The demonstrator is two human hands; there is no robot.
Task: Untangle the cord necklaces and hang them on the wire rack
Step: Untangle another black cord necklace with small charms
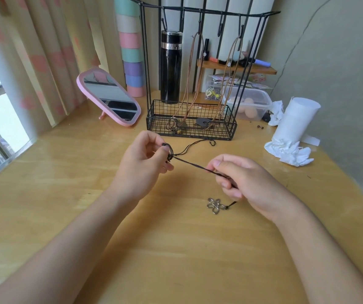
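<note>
No legible text, label or number anywhere.

Left hand (142, 160) pinching knotted black cord (194, 166), right hand (240, 179) gripping it, flower pendant (215, 205) on table (66, 194)

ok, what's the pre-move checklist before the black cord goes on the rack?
1. Left hand pinching the black cord at the tangle: ok.
2. Right hand gripping the cord's other stretch: ok.
3. Cord free of tangles: not ok, a clump shows at the left fingertips.
4. Flower pendant unsnagged: ok, it lies on the table beside the right hand.
5. Free hook on the wire rack: ok, two hooks are bare and the brown necklaces take the other two.
6. Cord's loose end clear of the rack's basket: cannot tell, it lies close by.
</note>
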